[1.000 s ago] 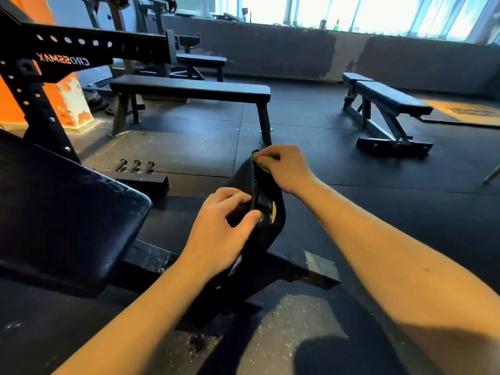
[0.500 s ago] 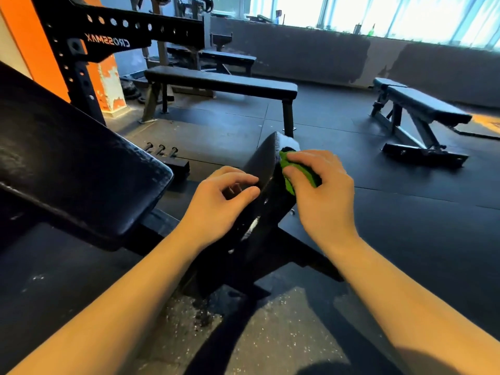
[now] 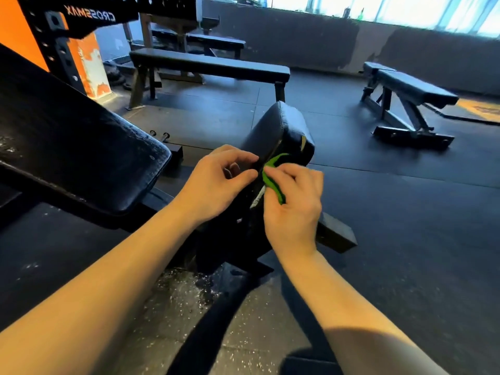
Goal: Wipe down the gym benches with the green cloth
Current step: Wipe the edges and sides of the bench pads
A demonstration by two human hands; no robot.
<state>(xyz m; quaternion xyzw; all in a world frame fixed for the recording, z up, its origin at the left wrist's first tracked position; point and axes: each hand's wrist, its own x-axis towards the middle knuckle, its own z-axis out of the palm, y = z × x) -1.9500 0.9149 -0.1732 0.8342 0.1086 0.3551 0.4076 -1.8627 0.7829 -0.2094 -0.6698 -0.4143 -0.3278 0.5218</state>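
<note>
Beyond green cloth (image 3: 272,176) — mirrored "CROSSMAX" rack (image 3: 130,12)

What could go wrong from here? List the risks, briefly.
1. The cloth is bunched small in the right hand, so little of it meets the pad; patches may go unwiped.
2. A tear near the pad's edge shows yellow; the cloth might snag and widen it.
3. The left hand pinches the pad's edge right beside the cloth, so that strip may be skipped.
</note>
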